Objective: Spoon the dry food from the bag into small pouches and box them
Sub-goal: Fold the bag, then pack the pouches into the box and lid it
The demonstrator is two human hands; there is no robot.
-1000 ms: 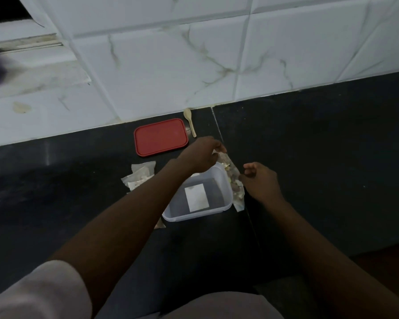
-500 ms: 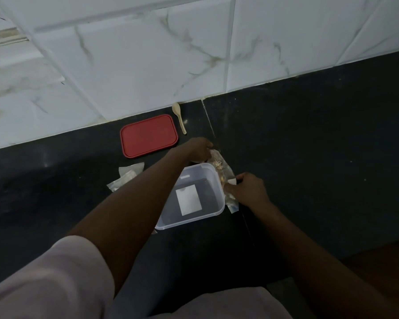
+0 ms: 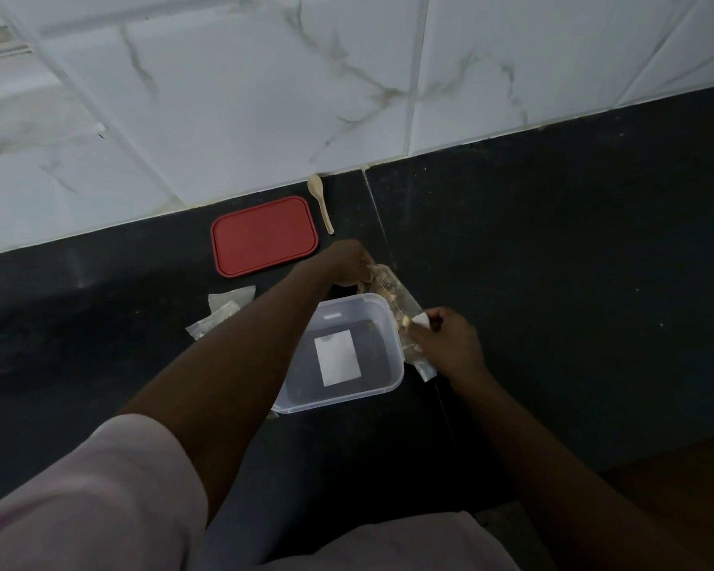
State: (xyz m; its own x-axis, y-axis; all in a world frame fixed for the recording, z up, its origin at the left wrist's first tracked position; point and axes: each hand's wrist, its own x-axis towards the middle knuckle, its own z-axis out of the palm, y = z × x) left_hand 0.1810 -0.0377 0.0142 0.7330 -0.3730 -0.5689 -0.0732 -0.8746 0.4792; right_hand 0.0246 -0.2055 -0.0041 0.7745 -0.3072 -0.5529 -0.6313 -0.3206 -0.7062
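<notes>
Closed in with the right hand (image 3: 450, 344) over the last second: then clear of the bag (image 3: 396, 294), now pinching its near end in the fingers, right of the box (image 3: 339, 399). Gripping the far end with curled left hand (image 3: 349, 263) fingers, at the box's far right corner. Probably readying the bag for opening; no spooning yet. In the box: only a white slip (image 3: 337, 358). Left of it: flat pouches (image 3: 223, 311). Behind it: red lid (image 3: 264, 236) and spoon (image 3: 320, 201), both unheld.

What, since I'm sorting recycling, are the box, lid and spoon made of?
Box: clear glossy plastic, the counter showing through. Lid: red, matte, likely plastic with a moulded rim. Spoon: pale beige, wood or plastic; too small to tell.
</notes>
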